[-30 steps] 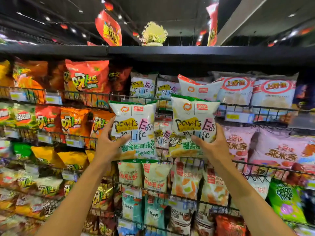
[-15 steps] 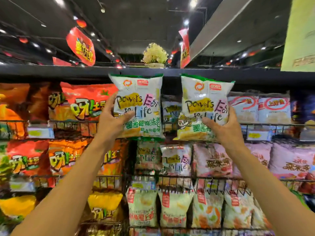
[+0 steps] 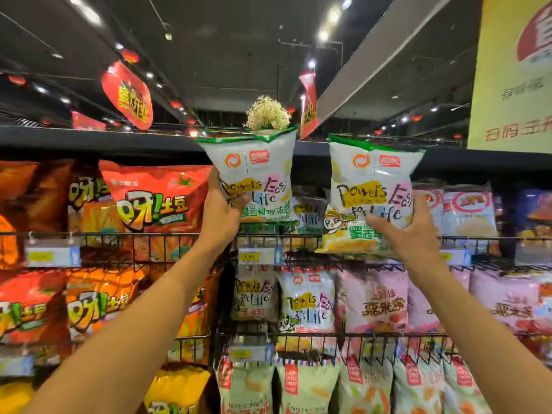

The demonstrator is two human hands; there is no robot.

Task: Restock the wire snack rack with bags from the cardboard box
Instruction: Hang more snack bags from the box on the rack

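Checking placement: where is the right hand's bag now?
Head view, right of centre: the right hand grips the right bag at the top wire rail, beside the left bag.

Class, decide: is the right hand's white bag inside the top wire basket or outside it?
Outside: the right hand holds the white bag before the top wire basket, covering its front wires.

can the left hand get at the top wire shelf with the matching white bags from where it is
Probably yes. The left hand holds its white bag right above the top wire shelf, and nothing lies between them. Matching bags already stand there, so room looks tight.
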